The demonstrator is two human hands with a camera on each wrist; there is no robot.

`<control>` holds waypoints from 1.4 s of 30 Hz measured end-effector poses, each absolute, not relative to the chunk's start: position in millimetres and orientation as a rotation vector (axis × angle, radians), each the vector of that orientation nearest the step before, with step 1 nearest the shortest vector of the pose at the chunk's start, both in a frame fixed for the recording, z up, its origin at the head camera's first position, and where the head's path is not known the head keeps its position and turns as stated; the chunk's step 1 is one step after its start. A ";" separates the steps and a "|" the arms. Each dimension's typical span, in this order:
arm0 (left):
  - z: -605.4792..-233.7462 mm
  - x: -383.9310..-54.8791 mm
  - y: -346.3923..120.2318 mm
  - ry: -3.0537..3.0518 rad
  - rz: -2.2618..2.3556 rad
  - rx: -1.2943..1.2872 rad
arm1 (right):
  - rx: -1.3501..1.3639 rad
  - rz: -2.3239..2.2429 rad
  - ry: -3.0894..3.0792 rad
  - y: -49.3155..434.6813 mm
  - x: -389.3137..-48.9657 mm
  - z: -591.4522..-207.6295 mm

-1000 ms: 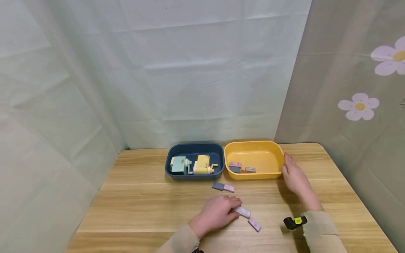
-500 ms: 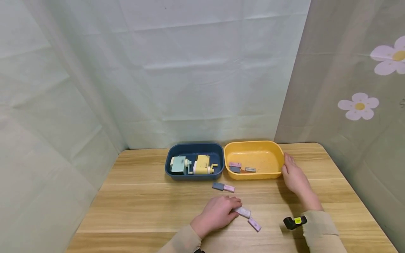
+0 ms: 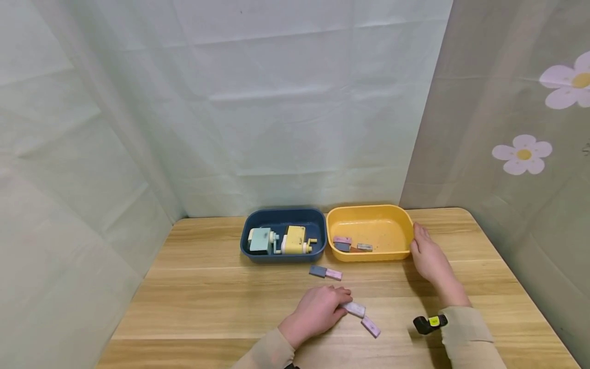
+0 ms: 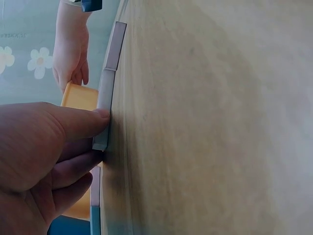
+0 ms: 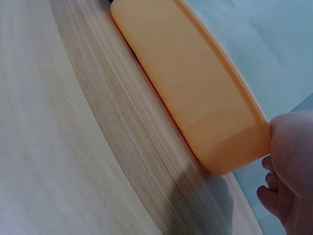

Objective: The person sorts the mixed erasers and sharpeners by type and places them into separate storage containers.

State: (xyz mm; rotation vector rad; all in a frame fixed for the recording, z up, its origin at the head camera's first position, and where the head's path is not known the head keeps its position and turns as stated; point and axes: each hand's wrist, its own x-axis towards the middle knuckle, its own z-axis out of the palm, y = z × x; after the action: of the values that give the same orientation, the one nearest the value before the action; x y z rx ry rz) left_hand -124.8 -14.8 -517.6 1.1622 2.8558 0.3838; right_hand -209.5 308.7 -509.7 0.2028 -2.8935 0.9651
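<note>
My left hand (image 3: 318, 313) is low over the table, pinching the near end of a pale grey rectangular eraser (image 3: 355, 309) between thumb and fingers. In the left wrist view the thumb lies on the flat face of this eraser (image 4: 105, 90). A smaller pink eraser (image 3: 371, 327) lies end to end with it. My right hand (image 3: 430, 256) rests against the right end of a yellow tray (image 3: 369, 257). In the right wrist view, that hand (image 5: 293, 161) touches the tray's end wall (image 5: 230, 152), other fingers loosely bent below. Several small erasers lie inside the tray.
A navy tray (image 3: 283, 259) stands against the yellow one, holding a light blue crank pencil sharpener (image 3: 260, 240) and a yellow one (image 3: 295, 239). A dark blue eraser (image 3: 317, 271) and a pink eraser (image 3: 334, 274) lie in front. Curtains hang behind the table (image 3: 193, 297).
Almost nothing differs. My left wrist has shifted very slightly to the right, while the trays, the erasers and the right hand stay where they were.
</note>
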 end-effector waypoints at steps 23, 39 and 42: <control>-515.8 -124.3 -16.2 2.829 0.419 1.115 | 0.200 0.960 -2.916 308.4 -209.2 -506.4; -515.1 -125.3 -17.6 2.854 0.444 1.135 | 0.197 0.959 -2.919 308.3 -209.3 -507.1; -514.8 -125.8 -17.7 2.873 0.470 1.136 | 0.200 0.959 -2.918 308.2 -209.2 -506.7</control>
State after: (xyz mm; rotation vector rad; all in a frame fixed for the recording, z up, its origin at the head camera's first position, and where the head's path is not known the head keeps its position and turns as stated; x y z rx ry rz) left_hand -125.8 -17.7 -514.8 1.1358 2.8733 0.4704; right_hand -209.2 308.2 -506.7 0.2004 -2.9178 0.9587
